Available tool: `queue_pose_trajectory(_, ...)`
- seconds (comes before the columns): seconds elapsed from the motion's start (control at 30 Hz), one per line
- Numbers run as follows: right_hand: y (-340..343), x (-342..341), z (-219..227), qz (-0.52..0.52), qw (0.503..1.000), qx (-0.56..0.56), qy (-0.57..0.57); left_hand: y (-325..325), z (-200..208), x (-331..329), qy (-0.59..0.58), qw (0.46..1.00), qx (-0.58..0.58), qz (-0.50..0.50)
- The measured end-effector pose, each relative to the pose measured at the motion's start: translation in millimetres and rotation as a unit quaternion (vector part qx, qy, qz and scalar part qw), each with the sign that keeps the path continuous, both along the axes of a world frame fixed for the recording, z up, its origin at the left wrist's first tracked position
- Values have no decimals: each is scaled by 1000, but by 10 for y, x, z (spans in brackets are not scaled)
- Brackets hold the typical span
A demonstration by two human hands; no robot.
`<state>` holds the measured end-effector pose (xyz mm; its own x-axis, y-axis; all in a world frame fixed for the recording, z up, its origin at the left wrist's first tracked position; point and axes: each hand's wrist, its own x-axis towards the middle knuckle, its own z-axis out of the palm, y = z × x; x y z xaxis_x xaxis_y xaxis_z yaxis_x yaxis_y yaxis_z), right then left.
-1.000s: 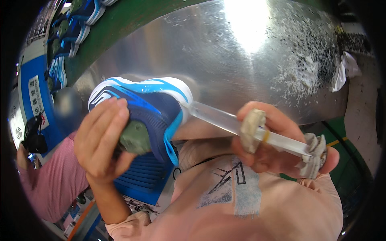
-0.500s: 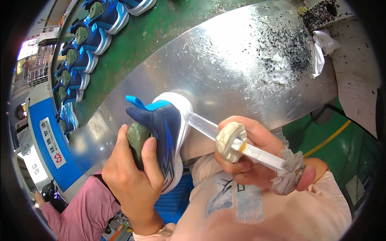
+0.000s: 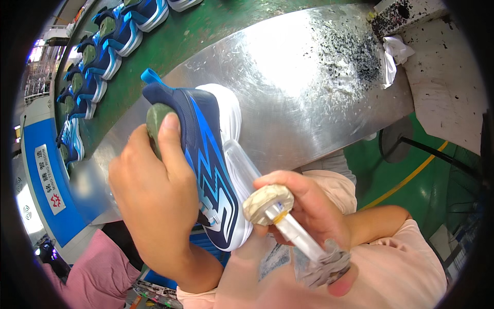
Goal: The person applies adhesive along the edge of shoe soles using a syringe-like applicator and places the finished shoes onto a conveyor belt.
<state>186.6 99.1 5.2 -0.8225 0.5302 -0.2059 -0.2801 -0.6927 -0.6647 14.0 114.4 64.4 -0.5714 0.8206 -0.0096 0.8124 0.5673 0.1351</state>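
A navy and bright-blue sports shoe [image 3: 201, 135] with a white sole is held up at the near edge of a metal plate, heel away from me and toe toward me. A green shoe last [image 3: 155, 122] fills its opening. My left hand [image 3: 154, 188] is closed around the last, thumb on top. My right hand [image 3: 311, 213] grips a clear syringe [image 3: 243, 164], whose flange and plunger end are padded with pale wrapping. The syringe's front end meets the side of the white sole; whether anything comes out is not visible.
The metal plate [image 3: 262, 103] carries black and white scraps toward its far right. Crumpled white paper [image 3: 393, 57] lies beside them. On the green surface [image 3: 206, 36] at far left stands a row of similar shoes [image 3: 95, 59]. A person's pink sleeve [image 3: 95, 273] shows at lower left.
The shoe has turned and shows more of its side, with its toe nearer me. The syringe's front end has shifted along the sole away from the heel; my right hand has come nearer me.
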Motion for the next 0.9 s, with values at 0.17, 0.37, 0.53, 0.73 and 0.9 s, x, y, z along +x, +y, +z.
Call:
queue_pose_trajectory(0.17,-112,23,91,-18,998,62,-10,-39,31,-126,-18,1000,-21,14)
queue_pose_trajectory(0.37,437,55,-83,-39,952,-235,191,-427,-62,-171,-86,964,167,-190)
queue_pose_trajectory(0.53,754,-577,-217,126,891,-345,266,-807,-93,-755,-99,904,121,-399)
queue_pose_trajectory(0.73,782,-1278,249,320,913,-234,91,-1469,-410,-932,-6,901,309,-305)
queue_pose_trajectory(0.9,782,-1376,707,446,867,-62,-212,-1811,-733,-692,112,925,266,-247)
